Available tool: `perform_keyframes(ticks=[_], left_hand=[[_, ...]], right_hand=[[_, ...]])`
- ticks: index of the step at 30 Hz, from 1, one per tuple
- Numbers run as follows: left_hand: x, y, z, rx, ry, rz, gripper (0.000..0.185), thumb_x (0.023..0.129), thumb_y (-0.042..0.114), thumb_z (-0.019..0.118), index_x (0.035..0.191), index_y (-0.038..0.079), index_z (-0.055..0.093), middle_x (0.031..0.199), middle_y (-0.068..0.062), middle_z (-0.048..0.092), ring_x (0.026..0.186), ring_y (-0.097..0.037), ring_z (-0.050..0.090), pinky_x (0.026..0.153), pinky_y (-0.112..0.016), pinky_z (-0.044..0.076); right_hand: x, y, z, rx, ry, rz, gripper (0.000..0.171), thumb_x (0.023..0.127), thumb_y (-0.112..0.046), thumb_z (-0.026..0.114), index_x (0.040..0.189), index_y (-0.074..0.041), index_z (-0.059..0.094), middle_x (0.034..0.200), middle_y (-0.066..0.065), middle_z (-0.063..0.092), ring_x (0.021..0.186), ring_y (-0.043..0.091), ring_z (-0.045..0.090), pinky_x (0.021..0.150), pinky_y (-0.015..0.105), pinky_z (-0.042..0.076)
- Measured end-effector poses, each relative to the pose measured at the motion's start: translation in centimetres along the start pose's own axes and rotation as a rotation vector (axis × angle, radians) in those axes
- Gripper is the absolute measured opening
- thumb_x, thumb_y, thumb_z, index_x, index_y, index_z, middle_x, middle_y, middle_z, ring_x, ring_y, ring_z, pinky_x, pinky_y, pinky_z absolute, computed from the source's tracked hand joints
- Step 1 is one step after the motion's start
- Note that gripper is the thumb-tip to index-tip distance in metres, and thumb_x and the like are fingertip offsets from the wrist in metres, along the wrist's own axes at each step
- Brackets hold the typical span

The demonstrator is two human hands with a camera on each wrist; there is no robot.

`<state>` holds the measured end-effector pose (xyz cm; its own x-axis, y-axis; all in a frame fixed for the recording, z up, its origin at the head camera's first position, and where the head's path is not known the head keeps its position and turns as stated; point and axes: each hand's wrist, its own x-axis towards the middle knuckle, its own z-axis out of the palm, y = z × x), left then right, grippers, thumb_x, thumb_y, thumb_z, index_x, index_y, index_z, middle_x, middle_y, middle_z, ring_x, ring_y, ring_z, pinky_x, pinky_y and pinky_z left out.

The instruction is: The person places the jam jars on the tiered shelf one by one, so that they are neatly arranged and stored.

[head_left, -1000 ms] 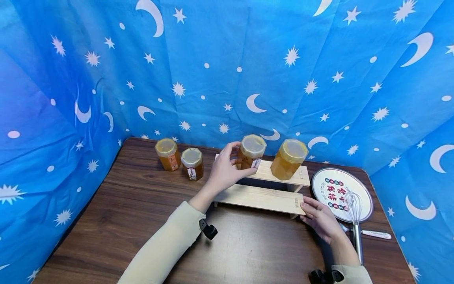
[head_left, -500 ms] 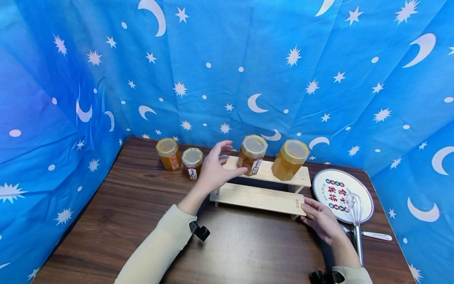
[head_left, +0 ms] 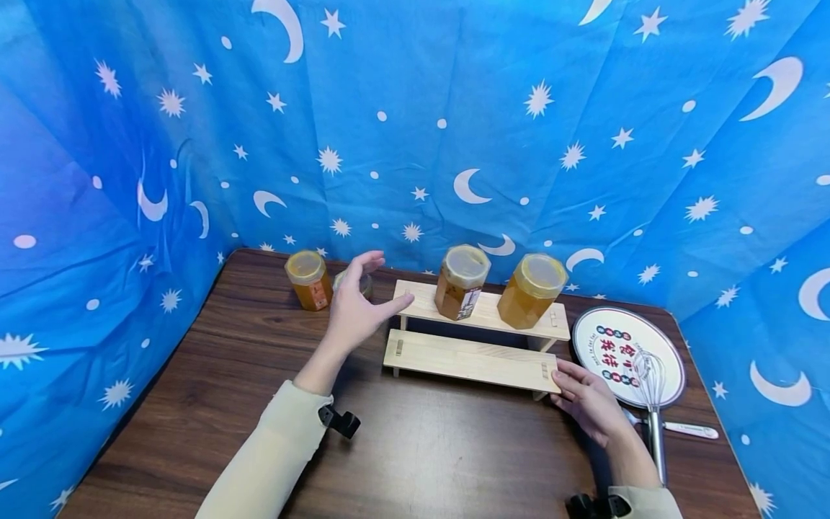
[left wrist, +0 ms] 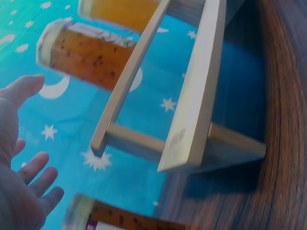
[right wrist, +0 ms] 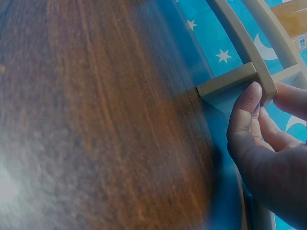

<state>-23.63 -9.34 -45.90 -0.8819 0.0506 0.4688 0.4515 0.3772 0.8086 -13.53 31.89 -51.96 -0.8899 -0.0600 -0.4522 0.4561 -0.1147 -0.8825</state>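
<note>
My left hand (head_left: 353, 310) is held with thumb and fingers spread, nothing between them, in front of a small lidded jar (head_left: 364, 286) that it mostly hides. A jar of amber honey (head_left: 308, 282) stands just left of that. On the upper board of a two-tier wooden rack (head_left: 470, 353) sit a dark-specked jar (head_left: 452, 292) and a larger golden honey jar (head_left: 527, 303). The specked jar (left wrist: 91, 55) also shows in the left wrist view, beyond the thumb. With thumb and fingers, my right hand (head_left: 590, 404) pinches the right end of the rack's lower board (right wrist: 266, 88).
A round white plate (head_left: 599, 339) with red and dark printing lies right of the rack. A whisk (head_left: 653, 404) rests partly over it, crossing a white-handled utensil (head_left: 690, 430). A blue star-patterned curtain (head_left: 415, 130) borders the dark wooden table (head_left: 441, 461) behind and at both sides.
My left hand has let go of the specked jar, leaving it on the upper board, and has moved left to the small jar. My right hand keeps its place on the rack.
</note>
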Motion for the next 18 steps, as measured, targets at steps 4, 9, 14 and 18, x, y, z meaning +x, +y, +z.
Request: perform_keyframes(ticks=[4,9,14,18], left_hand=[[0.0,-0.8,-0.9,0.004,0.076,0.002,0.078,0.079,0.040,0.092,0.144,0.021,0.054,0.139,0.002,0.060,0.131,-0.018,0.051,0.109,-0.053,0.041],[-0.7,-2.0,-1.2,0.043,0.201,0.000,0.078,0.078,0.040,0.093,0.144,0.021,0.056,0.143,0.001,0.055,0.133,-0.025,0.047,0.107,-0.054,0.040],[-1.5,-3.5,-0.7,0.067,0.317,-0.011,0.084,0.075,0.036,0.095,0.147,0.020,0.053,0.152,-0.003,0.044,0.143,-0.020,0.036,0.113,-0.053,0.034],[-2.1,-4.6,0.0,0.041,0.374,-0.039,0.087,0.076,0.030,0.095,0.150,0.019,0.049,0.153,-0.006,0.041,0.144,-0.020,0.036,0.115,-0.053,0.034]], right_hand=[[-0.1,0.0,0.0,-0.006,0.003,0.001,0.071,0.109,-0.020,0.057,0.162,0.005,0.017,0.113,-0.006,0.066,0.100,0.006,0.064,0.087,0.025,0.056],[-0.1,0.0,-0.1,-0.005,0.009,0.000,0.070,0.109,-0.020,0.057,0.161,0.004,0.018,0.113,-0.006,0.066,0.100,0.006,0.064,0.087,0.025,0.056],[0.0,0.1,-0.1,0.001,0.012,0.000,0.069,0.108,-0.020,0.058,0.161,0.004,0.020,0.113,-0.006,0.066,0.100,0.006,0.065,0.087,0.025,0.057],[0.0,0.1,-0.2,0.003,0.008,0.002,0.069,0.108,-0.020,0.058,0.161,0.004,0.020,0.113,-0.005,0.066,0.100,0.006,0.065,0.087,0.025,0.057]])
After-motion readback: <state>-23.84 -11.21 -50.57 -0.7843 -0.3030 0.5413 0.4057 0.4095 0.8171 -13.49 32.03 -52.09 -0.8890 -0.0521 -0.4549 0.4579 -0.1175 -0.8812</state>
